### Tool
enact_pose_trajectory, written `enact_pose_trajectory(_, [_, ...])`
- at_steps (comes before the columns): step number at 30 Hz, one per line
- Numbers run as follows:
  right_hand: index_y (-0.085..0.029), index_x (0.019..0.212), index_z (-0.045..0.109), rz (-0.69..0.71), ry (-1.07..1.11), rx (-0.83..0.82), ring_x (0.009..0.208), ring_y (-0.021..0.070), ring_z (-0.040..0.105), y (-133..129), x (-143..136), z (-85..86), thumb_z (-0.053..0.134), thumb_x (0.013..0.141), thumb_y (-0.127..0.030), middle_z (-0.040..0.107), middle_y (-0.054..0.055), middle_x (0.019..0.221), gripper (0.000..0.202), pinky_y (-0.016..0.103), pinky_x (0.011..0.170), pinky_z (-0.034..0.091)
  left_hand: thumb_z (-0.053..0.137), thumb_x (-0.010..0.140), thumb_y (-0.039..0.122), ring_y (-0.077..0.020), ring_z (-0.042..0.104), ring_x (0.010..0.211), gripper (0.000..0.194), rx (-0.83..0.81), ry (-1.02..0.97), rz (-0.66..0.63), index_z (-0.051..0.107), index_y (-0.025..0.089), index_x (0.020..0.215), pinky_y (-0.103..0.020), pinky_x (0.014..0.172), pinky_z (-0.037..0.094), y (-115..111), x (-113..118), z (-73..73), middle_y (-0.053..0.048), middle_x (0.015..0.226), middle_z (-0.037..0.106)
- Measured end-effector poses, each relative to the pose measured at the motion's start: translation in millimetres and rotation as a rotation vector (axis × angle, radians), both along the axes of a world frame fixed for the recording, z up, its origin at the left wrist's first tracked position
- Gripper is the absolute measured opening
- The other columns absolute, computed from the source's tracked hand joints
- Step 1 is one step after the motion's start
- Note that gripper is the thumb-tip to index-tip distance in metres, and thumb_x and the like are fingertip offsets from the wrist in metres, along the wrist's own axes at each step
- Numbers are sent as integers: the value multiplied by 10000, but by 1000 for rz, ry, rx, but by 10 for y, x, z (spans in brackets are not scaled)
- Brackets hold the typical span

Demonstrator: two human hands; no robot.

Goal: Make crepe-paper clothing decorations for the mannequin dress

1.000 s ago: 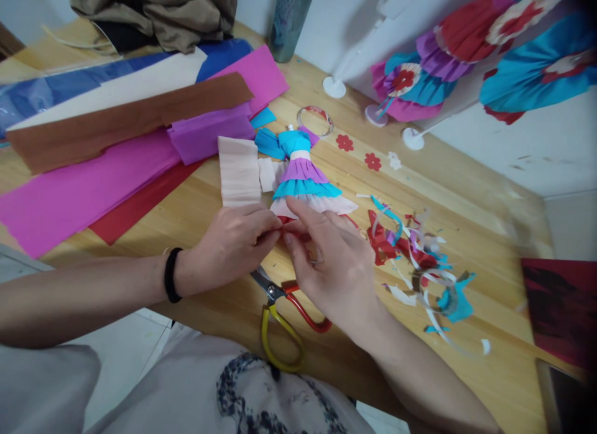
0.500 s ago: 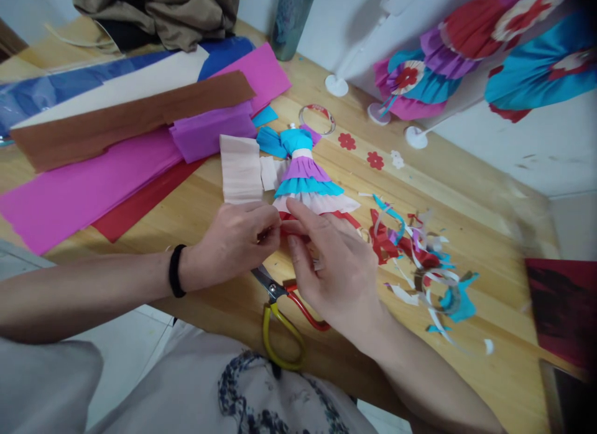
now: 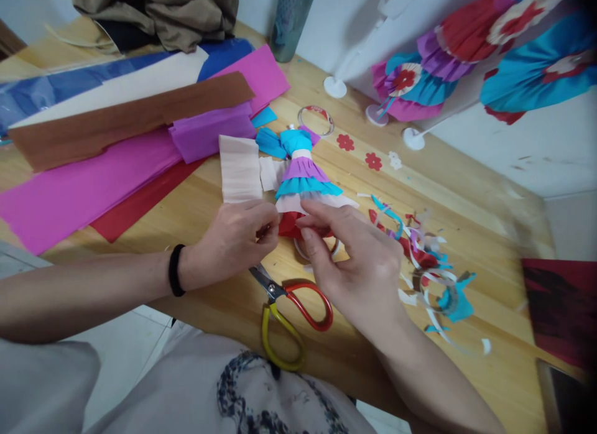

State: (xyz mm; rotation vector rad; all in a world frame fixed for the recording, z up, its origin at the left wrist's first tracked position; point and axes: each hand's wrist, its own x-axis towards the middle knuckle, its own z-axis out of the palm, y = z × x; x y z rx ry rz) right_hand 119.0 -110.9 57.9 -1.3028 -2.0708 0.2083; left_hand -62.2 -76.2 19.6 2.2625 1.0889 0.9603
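Step in hand, prob: working the red paper (image 3: 290,226) at the hem of the paper dress (image 3: 304,169), just under its white tier. L hand (image 3: 228,244) has its fingers curled in, thumb to index, pinching the red edge at its L end. R hand (image 3: 361,260) is loosely bent, thumb & index tips close by the same red; small & soft in this view, so can't tell if they've hold of anything. Next move calls for a light, exact touch, I'd say: L pinch as anchor, R fingers lined up w/ the edge w/o crushing the tiers.

Dress lies on the tabletop (image 3: 186,216), just beyond both hands. Bodice points away from the person, hem toward them; long axis runs roughly straight out, bodice end leaning a touch L. Skirt flares at the near end, R fingers overlapping the hem. Scissors (image 3: 272,290) lie nearer the person, handles toward them.
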Motion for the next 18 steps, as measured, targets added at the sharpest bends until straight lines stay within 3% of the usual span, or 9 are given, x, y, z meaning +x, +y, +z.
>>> enact_pose_trajectory(7, [-207, 1196, 655, 23, 10, -39, 769, 201, 693, -28, -46, -22, 572, 894, -91, 766, 56, 913, 334, 365, 712, 585, 538, 811, 77, -65, 422, 513, 142, -17, -28, -21, 570, 163, 702, -190, 511, 333, -12, -20, 20, 52, 589, 513])
enact_pose_trajectory(13, [-218, 1249, 625, 11, 75, -128, 828, 188, 724, -53, -46, -1, 552, 894, -79, 783, 48, 964, 388, 338, 731, 599, 564, 840, 139, -81, 455, 519, 83, 44, -16, -28, 634, 165, 876, -214, 556, 387, -13, -18, 5, 52, 615, 537])
enact_pose_trajectory(18, [-204, 1316, 582, -3, 105, -231, 754, 162, 716, -92, -51, 23, 534, 921, -114, 790, 56, 1004, 407, 310, 677, 591, 564, 884, 168, -83, 471, 523, 88, 84, -4, 4, 645, 172, 850, -222, 557, 385, -12, -11, -14, 52, 596, 526])
